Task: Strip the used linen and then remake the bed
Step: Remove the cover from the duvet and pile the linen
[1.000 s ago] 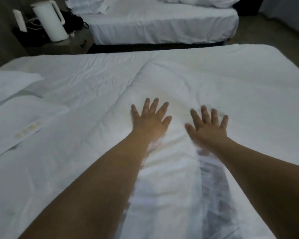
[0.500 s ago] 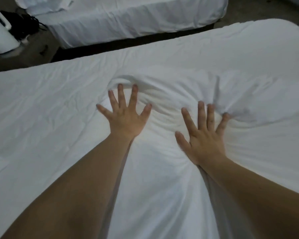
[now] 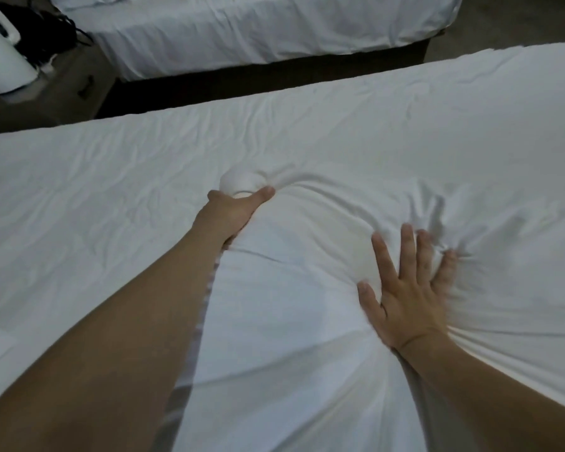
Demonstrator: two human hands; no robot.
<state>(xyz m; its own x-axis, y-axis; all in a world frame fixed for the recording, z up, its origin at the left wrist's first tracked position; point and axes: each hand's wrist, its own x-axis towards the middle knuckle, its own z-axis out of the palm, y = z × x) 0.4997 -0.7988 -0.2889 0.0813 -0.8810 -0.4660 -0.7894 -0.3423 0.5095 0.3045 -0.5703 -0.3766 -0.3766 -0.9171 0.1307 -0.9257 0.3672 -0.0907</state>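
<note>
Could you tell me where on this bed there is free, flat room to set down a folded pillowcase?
Free: the flat stretch of sheet left of the left hand, and the strip along the far edge. Crowded: the bunched middle, where the left hand grips a fold and the right hand presses spread fingers.

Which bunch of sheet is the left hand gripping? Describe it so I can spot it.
On the near bed, follow the left arm to the left hand. Just beyond its knuckles sits a rounded knob of white sheet, creases fanning out from it. The right hand lies flat, fingers spread, gripping nothing.
</note>
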